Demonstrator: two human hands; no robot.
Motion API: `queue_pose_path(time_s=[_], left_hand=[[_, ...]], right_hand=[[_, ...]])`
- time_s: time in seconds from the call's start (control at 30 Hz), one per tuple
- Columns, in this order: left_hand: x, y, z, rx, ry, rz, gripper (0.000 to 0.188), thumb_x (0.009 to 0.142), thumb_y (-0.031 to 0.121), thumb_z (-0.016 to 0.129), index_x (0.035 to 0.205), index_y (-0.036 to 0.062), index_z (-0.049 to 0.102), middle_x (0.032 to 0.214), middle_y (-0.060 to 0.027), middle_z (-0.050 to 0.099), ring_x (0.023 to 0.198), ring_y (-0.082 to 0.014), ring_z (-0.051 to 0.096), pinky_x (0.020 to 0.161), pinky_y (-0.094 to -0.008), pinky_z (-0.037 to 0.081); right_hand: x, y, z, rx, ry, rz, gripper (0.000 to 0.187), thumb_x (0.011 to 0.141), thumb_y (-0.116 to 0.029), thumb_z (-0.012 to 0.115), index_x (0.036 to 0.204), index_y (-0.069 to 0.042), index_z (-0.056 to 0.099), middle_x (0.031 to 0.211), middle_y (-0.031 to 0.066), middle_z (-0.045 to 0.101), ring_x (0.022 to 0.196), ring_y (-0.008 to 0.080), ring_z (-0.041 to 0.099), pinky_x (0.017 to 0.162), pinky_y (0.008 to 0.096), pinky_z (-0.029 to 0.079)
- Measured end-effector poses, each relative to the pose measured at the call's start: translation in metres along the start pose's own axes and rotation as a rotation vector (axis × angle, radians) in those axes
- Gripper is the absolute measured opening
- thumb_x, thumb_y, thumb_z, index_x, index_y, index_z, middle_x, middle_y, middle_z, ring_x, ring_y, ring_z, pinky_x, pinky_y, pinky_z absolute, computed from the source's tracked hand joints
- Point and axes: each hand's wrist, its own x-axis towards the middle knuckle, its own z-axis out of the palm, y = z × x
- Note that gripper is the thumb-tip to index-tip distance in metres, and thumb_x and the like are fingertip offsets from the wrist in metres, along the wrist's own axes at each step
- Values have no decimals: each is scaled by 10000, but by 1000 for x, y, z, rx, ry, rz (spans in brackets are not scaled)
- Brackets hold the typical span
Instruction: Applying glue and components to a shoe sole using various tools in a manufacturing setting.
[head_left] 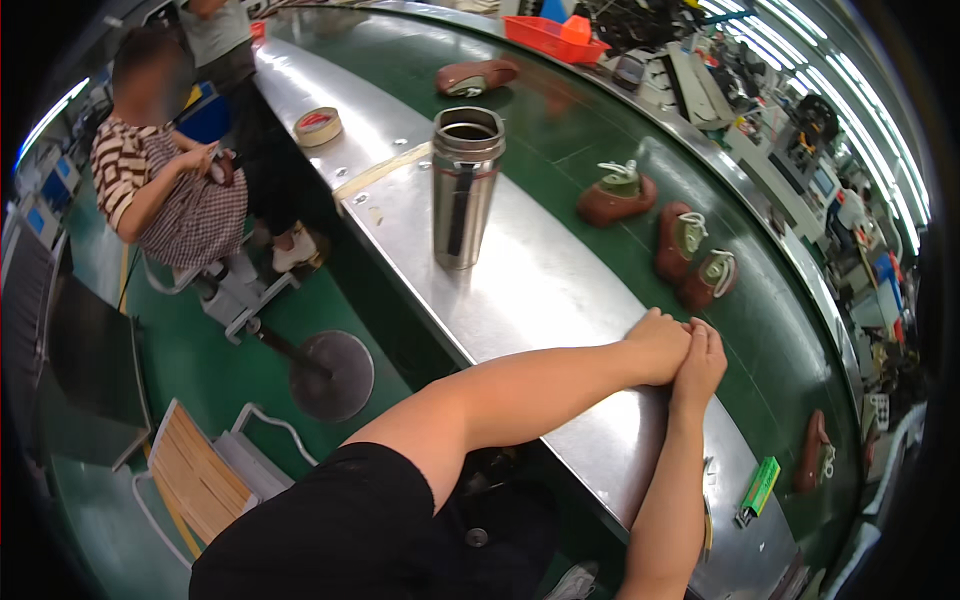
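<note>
My left hand (pixel 658 347) and my right hand (pixel 701 366) meet over the inner edge of a metal ledge (pixel 545 285), beside a green conveyor belt (pixel 560 135). The fingers of both are curled and pressed together. Whatever is between them, if anything, is hidden. Nearest to them on the belt are two brown shoes with pale laces, one shoe (pixel 676 247) just behind the other shoe (pixel 708 281). Farther left along the ledge stands an open steel tumbler (pixel 464 205), upright and apart from my hands.
Another brown shoe (pixel 618 196), one lying shoe (pixel 478 77) and a shoe (pixel 812 455) at right sit on the belt. A tape roll (pixel 318 127) and a green box (pixel 762 485) rest on the ledge. A seated co-worker (pixel 175 190) and a wooden-slatted chair (pixel 198 485) are left.
</note>
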Motion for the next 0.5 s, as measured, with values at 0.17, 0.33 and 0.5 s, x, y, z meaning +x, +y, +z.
queue_pose_path(time_s=[0.17, 0.33, 0.5], left_hand=[[4, 3, -3, -7, -67, -24, 198, 924, 177, 619, 1027, 72, 751, 1082, -112, 760, 1044, -313, 683, 924, -458, 460], [1, 0, -4, 8, -71, -36, 187, 924, 165, 619, 1020, 73, 750, 1070, -118, 762, 1021, -321, 684, 920, -457, 458], [2, 2, -5, 0, -62, -19, 186, 924, 165, 617, 1018, 72, 748, 1058, -119, 763, 1011, -326, 687, 911, -464, 462]], right_hand=[[-3, -5, -5, 5, 16, 35, 269, 1072, -150, 544, 1145, 49, 710, 1012, 121, 767, 938, 187, 703, 891, 320, 546], [-3, -4, -2, 12, 14, 35, 277, 1068, -157, 547, 1149, 54, 707, 1015, 127, 768, 939, 195, 702, 903, 328, 542], [0, 0, -6, 27, 2, 34, 272, 1068, -159, 554, 1150, 48, 709, 1020, 122, 766, 942, 189, 697, 897, 320, 541]])
